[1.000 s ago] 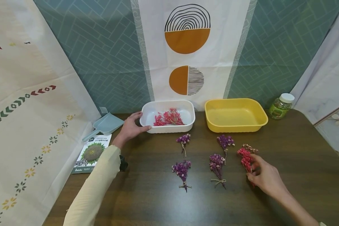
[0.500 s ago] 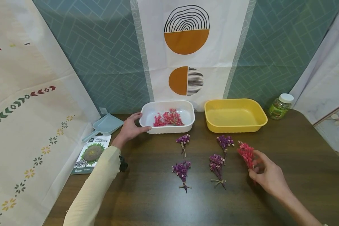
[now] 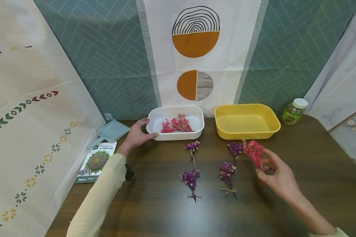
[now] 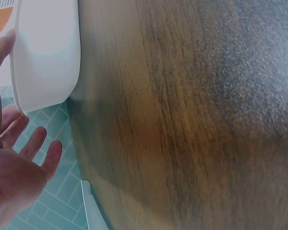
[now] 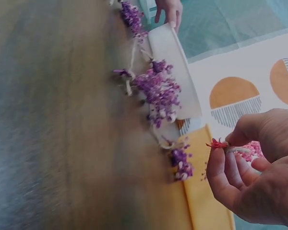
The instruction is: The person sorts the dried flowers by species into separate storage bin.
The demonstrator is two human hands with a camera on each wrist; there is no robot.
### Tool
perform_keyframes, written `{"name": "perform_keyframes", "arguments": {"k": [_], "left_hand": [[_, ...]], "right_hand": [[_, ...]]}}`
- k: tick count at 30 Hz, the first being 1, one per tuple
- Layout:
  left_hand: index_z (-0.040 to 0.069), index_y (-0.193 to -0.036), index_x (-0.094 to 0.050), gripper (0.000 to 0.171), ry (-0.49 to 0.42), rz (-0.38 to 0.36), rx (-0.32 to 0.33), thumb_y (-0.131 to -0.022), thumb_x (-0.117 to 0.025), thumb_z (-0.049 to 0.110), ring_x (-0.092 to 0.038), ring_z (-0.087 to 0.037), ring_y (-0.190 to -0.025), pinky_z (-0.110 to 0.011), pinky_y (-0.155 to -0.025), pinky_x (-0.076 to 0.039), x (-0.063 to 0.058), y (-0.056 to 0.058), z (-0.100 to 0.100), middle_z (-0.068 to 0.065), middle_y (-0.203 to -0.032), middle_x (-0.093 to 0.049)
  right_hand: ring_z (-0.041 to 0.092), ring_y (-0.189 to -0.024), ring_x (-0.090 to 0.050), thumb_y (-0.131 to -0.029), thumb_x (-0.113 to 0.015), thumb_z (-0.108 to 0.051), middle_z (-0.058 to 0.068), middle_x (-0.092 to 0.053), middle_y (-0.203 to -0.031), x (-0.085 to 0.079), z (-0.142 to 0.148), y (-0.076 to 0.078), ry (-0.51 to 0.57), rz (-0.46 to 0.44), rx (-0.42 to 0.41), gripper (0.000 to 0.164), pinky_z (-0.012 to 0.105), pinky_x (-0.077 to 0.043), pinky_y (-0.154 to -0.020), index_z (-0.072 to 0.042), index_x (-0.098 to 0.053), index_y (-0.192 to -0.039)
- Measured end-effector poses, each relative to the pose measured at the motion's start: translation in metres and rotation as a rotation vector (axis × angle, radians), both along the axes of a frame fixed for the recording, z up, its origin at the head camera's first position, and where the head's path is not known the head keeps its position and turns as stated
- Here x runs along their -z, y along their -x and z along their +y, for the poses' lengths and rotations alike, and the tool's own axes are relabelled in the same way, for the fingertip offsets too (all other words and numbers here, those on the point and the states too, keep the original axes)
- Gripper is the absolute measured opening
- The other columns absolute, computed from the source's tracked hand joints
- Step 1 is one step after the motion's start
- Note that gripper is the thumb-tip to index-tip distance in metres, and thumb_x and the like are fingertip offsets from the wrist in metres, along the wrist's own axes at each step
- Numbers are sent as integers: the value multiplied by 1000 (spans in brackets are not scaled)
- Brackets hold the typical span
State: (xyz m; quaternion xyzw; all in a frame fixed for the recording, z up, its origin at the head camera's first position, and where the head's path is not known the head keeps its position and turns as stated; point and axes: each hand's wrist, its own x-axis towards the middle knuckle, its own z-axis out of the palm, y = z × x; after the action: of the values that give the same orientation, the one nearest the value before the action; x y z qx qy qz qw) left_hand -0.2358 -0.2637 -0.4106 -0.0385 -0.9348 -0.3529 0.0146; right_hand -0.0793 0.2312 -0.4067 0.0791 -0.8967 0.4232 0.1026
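My right hand pinches a small bunch of pinkish-red dried flowers by its stems, raised above the table. In the right wrist view, the stem end shows between thumb and fingertips. My left hand holds the left end of a white basin, thumb at the front rim and fingers at the end wall. Red dried flowers lie inside that basin. Several purple dried flower bunches tied with twine lie on the table, among them a front left one and a front right one.
A yellow basin stands right of the white one. Behind it to the right is a jar with a white lid. A pale blue dustpan and a sunflower seed packet lie at the left. Printed cloth hangs behind.
My right hand has lifted the red flower bunch off the table and brought it slightly left and toward the yellow basin. My left hand stays at the white basin.
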Motion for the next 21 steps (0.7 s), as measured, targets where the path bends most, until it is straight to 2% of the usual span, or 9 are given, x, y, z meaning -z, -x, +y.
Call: {"name": "perform_keyframes", "arguments": {"k": [15, 21], "left_hand": [[1, -149, -44, 92, -20, -2, 9, -79, -83, 44, -32, -37, -141, -60, -107, -36, -1, 0, 0, -13, -156, -37], [2, -150, -43, 92, -20, -7, 6, -79, -83, 44, -31, -37, -141, -60, -107, -36, 0, 0, -1, -13, -157, -36]], "right_hand": [[6, -78, -59, -81, -74, 11, 14, -63, -97, -22, -27, 22, 139, 45, -121, 71, 21, -50, -54, -1, -46, -145], [7, -81, -59, -83, -73, 9, 16, -63, -102, -34, -43, 31, 171, 23, -155, 72, 24, -52, -54, -2, -44, -147]]}}
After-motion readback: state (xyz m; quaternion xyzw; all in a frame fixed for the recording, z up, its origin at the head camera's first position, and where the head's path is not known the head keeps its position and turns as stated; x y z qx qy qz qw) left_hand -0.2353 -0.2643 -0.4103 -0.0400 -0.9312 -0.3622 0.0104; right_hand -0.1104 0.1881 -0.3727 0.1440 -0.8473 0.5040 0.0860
